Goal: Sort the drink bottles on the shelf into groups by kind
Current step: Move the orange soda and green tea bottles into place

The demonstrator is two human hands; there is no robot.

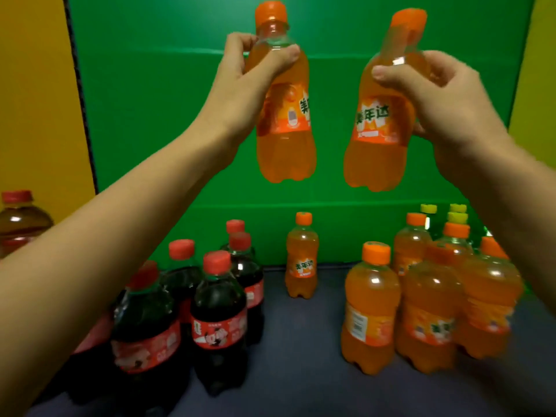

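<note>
My left hand (240,82) grips an orange soda bottle (285,145) near its shoulder, holding it high above the shelf. My right hand (445,100) holds a second orange soda bottle (376,158), tilted slightly, at the same height. On the shelf below, several dark cola bottles (219,314) with red caps stand grouped at the left. At the right stand several orange soda bottles (371,308). One orange bottle (301,260) stands alone at the back middle. Green bottles with yellow-green caps (457,216) show behind the orange group.
The shelf surface (301,356) is dark grey. A green back panel (180,115) rises behind it, with yellow walls (33,100) at both sides. A larger brown drink bottle with a red cap (21,218) stands at the far left.
</note>
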